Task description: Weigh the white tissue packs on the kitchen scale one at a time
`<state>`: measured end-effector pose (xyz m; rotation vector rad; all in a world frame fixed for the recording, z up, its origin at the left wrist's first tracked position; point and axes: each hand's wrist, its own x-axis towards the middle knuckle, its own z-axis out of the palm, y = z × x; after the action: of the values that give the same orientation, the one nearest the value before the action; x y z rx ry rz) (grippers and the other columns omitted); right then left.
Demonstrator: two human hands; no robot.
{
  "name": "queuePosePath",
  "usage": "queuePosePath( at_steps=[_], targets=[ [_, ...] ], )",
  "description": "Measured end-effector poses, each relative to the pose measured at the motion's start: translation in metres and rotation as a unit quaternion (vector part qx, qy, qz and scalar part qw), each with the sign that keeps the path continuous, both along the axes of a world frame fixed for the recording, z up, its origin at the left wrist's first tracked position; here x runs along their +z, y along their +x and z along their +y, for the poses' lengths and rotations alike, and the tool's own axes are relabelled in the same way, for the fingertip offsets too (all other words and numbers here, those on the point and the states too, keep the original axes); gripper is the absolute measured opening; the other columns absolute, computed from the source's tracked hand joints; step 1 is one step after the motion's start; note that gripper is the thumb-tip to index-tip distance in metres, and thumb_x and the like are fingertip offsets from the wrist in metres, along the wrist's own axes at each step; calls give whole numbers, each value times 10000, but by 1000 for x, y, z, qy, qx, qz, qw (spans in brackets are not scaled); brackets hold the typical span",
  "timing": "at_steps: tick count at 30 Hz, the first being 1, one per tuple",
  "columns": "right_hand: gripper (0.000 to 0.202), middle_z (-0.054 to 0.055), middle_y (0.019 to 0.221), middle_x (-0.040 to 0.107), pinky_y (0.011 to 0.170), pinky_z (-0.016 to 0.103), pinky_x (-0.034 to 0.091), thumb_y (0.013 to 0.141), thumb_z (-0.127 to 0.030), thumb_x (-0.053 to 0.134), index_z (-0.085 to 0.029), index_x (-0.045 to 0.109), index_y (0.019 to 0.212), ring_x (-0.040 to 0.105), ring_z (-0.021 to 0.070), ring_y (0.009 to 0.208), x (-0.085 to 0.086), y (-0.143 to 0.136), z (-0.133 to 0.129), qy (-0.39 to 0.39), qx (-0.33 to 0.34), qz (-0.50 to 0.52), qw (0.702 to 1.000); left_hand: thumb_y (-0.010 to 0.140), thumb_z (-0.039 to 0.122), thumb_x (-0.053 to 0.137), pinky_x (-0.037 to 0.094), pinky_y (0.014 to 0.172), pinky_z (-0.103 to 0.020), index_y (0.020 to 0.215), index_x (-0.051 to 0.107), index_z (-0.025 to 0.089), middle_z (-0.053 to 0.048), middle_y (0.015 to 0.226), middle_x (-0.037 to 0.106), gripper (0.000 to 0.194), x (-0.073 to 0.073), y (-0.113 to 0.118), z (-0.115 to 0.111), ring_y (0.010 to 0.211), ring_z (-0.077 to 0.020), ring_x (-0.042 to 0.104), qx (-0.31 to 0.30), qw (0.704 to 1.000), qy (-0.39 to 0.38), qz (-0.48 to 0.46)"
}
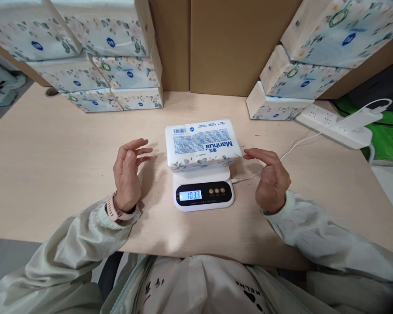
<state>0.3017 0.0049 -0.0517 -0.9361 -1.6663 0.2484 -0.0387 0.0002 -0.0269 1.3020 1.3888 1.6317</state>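
A pack of tissues (201,144), white with blue print and a floral edge, lies on a white digital kitchen scale (203,205). The lit display (190,195) appears to read 103.3. To the left of the pack, my left hand (127,174) is held apart from it, fingers extended and curved, with nothing in them. On the other side my right hand (271,179) has its fingers stretched toward the pack's right end, close to it but seemingly not touching. Both palms face inward.
Stacked tissue packs (127,72) stand at the back left, and another stack (291,76) at the back right. A cardboard panel (239,48) rises behind the table (68,174). From a white power strip (334,124), a white cable (288,152) runs to the scale.
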Motion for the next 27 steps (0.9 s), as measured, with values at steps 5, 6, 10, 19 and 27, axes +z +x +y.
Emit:
queuePosePath(
  at_steps=[5, 6, 10, 19, 27],
  targets=[
    [380, 85, 1277, 782, 1002, 526, 637, 1090, -412, 495, -306, 701, 1392, 769, 271, 1121, 5, -5, 5, -67, 12, 80, 994, 962, 394, 712, 498, 560, -334, 941, 758, 294, -31, 898, 713, 112, 17, 8, -6, 617, -149, 575, 18, 999, 28, -41],
    [397, 82, 1331, 768, 1018, 517, 636, 1088, -430, 511, -323, 661, 1440, 765, 265, 1151, 8, -7, 8, -78, 24, 97, 992, 958, 375, 716, 473, 526, -320, 932, 758, 287, -28, 888, 708, 101, 24, 9, -8, 578, -134, 547, 4, 999, 22, -46],
    [646, 96, 1616, 608, 1128, 542, 598, 1059, -578, 571, -387, 400, 1652, 669, 290, 1395, 17, -15, 23, -148, 70, 47, 985, 928, 353, 746, 651, 727, -415, 1127, 817, 266, -101, 1240, 766, 228, 55, 14, -11, 949, -253, 755, -90, 993, -65, -36],
    [862, 84, 1726, 465, 1278, 608, 490, 1031, -688, 558, -390, 175, 1743, 470, 305, 1604, 21, -39, 73, -173, 90, -30, 980, 911, 297, 741, 654, 1031, -582, 1084, 810, 270, -72, 1193, 794, 188, 92, 53, 43, 1345, -371, 687, -274, 959, -70, -22],
    [857, 164, 1825, 252, 1383, 658, 222, 1016, -713, 510, -255, 271, 1700, 220, 354, 1715, 9, -9, 193, -151, -86, -137, 975, 998, 359, 579, 511, 1169, -545, 915, 670, 170, -133, 1120, 784, 226, 41, 124, 205, 1261, -340, 708, -295, 930, -174, -137]
  ],
)
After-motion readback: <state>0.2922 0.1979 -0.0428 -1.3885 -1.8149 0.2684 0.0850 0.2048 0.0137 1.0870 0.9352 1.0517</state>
